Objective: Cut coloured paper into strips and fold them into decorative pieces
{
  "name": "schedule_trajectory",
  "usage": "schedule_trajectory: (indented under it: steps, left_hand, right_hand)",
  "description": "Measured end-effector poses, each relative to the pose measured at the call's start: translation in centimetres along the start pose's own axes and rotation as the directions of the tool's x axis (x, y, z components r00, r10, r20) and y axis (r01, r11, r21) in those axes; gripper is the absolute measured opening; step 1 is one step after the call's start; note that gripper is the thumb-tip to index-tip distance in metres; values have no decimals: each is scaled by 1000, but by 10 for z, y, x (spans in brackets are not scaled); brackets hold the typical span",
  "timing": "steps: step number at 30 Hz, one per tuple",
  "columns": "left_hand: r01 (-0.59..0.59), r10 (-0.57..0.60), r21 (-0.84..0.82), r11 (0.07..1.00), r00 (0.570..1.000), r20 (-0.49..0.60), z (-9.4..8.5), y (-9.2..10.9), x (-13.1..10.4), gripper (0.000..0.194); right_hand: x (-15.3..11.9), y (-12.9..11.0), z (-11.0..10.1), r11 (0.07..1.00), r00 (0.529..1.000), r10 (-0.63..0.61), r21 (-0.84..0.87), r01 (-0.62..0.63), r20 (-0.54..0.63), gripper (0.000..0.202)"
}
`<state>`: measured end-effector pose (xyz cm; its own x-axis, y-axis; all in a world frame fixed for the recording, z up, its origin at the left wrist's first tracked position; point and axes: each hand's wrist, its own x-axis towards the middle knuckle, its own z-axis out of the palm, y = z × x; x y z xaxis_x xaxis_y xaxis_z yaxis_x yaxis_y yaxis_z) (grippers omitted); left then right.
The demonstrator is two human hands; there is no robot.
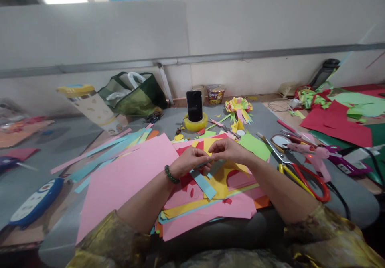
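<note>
Left hand [189, 162] and right hand [230, 151] meet fingertip to fingertip, pinching a light-blue paper strip [205, 185] above yellow paper [221, 184], near side; light, even pressure should prevent stray creases.

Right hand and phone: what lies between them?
The head view shows the yellow roll under the phone, then paper pieces, light green and red, before the right hand.
</note>
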<state>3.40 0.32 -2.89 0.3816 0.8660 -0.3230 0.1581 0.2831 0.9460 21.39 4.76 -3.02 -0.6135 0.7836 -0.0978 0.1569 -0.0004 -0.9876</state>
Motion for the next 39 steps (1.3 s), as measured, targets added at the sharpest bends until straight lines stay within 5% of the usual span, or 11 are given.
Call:
schedule_trajectory:
  steps: [8,16,22,27,30,33,35,39]
  left_hand:
    - [-18,18,-5,1000,999,-33,0,3,-3,33]
    - [-44,40,-85,995,998,-54,-2,4,-4,32]
    - [-58,52,-99,993,997,-57,-2,5,-4,29]
    - [-83,76,-50,995,988,-135,-19,16,-9,27]
    - [-160,145,-29,987,946,-289,-26,23,-12,29]
    - [-223,191,-47,974,912,-363,-17,26,-14,39]
    - [-227,190,-73,971,923,-336,-4,23,-13,50]
    - [-302,213,-152,941,878,-429,15,16,-8,43]
  right_hand:
    - [-5,-7,-9,999,999,32,45,-31,-36,32]
    - [-9,-13,-16,998,973,-54,8,57,-224,29]
    - [-7,-12,-5,997,986,-69,32,75,-154,30]
    - [-13,-18,-27,994,955,-109,2,113,-274,30]
    - [-12,-21,-35,978,878,-159,51,203,-451,33]
    - [-9,-19,-20,933,791,-182,152,327,-584,35]
    - [-6,-16,1,913,803,-209,184,365,-558,31]
    - [4,-9,36,911,814,-317,81,403,-486,21]
